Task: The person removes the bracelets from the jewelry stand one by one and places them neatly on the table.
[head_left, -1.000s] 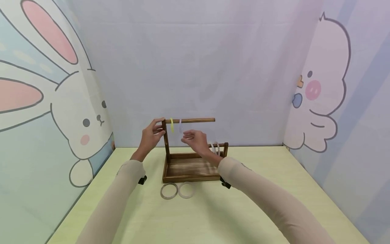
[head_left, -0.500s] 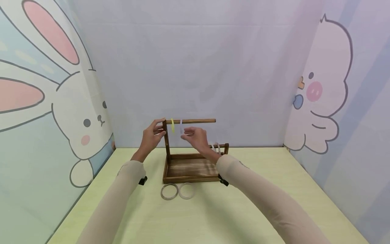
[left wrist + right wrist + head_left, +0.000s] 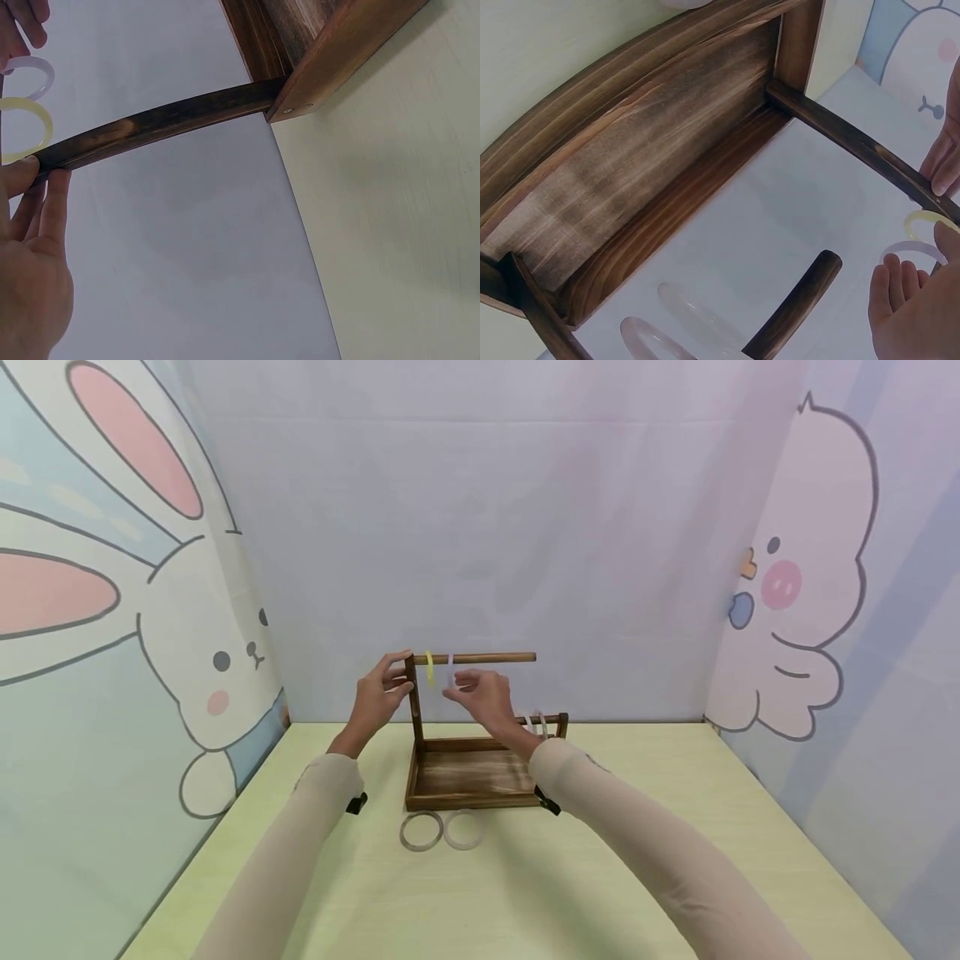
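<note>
My left hand (image 3: 375, 697) grips the top of the dark wooden upright post (image 3: 416, 710) of a rack, thumb and fingers on either side, as the left wrist view shows. A yellow bangle (image 3: 430, 670) and a lavender bangle (image 3: 451, 670) hang from the rack's upper bar (image 3: 495, 657). At the lavender bangle is my right hand (image 3: 486, 697), its thumb crossing the ring's edge. In the left wrist view, the right fingers (image 3: 31, 24) stand slightly apart from the lavender bangle (image 3: 49, 75); a firm pinch does not show.
Two pale bangles (image 3: 656, 341) hang on the lower bar, partly behind my right forearm. A brownish bangle (image 3: 403, 837) and a whitish bangle (image 3: 462, 848) lie flat in front of the wooden tray (image 3: 480, 804). Printed curtains enclose the pale table (image 3: 637, 827).
My right hand has risen slightly and moved left to the lavender bangle. The left hand stays on the post. The whole view has shifted a little; the bangles hold their places.
</note>
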`<state>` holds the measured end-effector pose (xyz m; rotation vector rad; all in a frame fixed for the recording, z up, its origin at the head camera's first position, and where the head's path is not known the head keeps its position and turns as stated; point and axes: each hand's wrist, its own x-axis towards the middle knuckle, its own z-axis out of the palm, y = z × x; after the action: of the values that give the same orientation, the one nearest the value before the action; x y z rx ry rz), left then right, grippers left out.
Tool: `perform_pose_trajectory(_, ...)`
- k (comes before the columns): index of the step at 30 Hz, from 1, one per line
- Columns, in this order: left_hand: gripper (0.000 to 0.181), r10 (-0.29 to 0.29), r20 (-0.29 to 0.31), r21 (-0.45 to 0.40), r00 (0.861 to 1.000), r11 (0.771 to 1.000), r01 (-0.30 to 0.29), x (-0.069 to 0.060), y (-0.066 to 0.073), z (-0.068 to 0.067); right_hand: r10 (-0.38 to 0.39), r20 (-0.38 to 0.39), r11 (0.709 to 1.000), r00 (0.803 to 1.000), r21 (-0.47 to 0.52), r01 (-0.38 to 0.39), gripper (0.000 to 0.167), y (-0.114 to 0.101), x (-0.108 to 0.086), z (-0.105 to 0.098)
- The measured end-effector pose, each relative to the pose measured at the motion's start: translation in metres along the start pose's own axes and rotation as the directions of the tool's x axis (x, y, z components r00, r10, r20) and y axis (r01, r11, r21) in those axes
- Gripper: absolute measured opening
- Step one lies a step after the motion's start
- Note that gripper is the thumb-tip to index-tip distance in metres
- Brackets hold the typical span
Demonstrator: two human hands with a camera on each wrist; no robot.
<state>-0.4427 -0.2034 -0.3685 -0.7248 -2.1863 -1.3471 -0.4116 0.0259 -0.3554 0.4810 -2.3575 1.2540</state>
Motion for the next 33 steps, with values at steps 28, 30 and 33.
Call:
perform_pose_trajectory(28,0.059,0.012,-0.004,0.013,1.000,1.000,-0.012,0.0002,0.0000,0.0011,-0.029,-0.022,0.999,0.999,-0.024,0.028,0.028,-0.0020,0.0021,0.0044)
perform_pose_trajectory(30,0.059,0.010,-0.004,0.015,1.000,1.000,-0.010,0.0001,-0.0001,0.0010,-0.028,-0.024,0.999,0.999,-0.016,0.028,0.027,-0.0014,0.0018,0.0041)
perform_pose_trajectory(33,0.059,0.008,-0.006,0.018,1.000,1.000,-0.008,0.0001,-0.0001,0.0007,-0.032,-0.027,0.999,0.999,-0.003,0.032,0.027,-0.0005,0.0014,0.0040)
